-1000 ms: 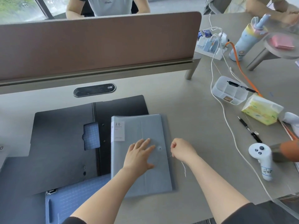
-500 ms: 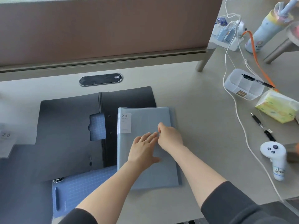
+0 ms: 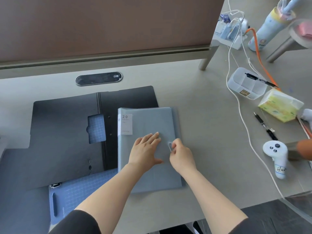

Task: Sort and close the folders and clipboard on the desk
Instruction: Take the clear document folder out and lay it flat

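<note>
Black sleeves cover both upper arms at the bottom edge, and the elbows are cut off. A blue clipboard (image 3: 74, 195) lies nearest on the bench (image 3: 211, 132), and most of it is hidden under an open black folder (image 3: 67, 132) and the left arm. Only one small patch of its grid shows through a hole in the black folder. One grey-blue folder (image 3: 148, 125) lies closed in the middle, partly on top of the black one. The left hand (image 3: 145, 151) lies flat on it with fingers spread a little. The right hand (image 3: 180, 156) pinches a thin string by the folder's small round button; the string is too fine to see well. Farther right lie two pens, one white controller (image 3: 276, 154), one tissue pack (image 3: 280, 107) and one clear tray (image 3: 244, 85).
</note>
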`<move>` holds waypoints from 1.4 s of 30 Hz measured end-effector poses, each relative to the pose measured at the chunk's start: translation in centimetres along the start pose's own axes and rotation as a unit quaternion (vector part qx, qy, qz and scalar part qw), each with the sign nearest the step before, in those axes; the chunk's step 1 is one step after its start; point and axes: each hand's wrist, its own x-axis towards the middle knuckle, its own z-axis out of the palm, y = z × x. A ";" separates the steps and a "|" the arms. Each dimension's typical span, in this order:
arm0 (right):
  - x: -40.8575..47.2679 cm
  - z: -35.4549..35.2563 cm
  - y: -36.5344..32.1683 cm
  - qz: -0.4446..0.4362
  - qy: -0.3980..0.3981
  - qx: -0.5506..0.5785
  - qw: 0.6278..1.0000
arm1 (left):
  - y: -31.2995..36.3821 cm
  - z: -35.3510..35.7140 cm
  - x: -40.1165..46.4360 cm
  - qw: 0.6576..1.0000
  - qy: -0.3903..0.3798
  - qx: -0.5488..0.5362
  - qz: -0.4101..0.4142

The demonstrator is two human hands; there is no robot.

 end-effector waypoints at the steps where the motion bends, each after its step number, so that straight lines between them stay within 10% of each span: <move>1: 0.2 -0.4 0.5 0.019 0.004 0.010 1.000 | 0.0 0.0 0.0 1.000 -0.004 0.002 0.001; 21: 6.9 -1.8 -0.3 -0.091 0.001 -0.091 0.992 | -0.1 -0.1 -0.2 1.000 -0.019 0.012 0.000; 28: 5.3 -3.5 1.6 0.014 0.057 -0.017 0.998 | -0.6 -0.6 -1.6 0.997 0.034 -0.011 -0.069; 35: 1.6 -2.2 3.2 0.123 0.037 -0.009 0.992 | -3.6 -2.3 -4.2 0.916 0.130 -0.154 -0.346; 42: 1.5 -1.2 1.8 0.181 0.015 0.035 0.983 | -5.2 -1.9 -3.2 0.834 0.125 -0.338 -0.418</move>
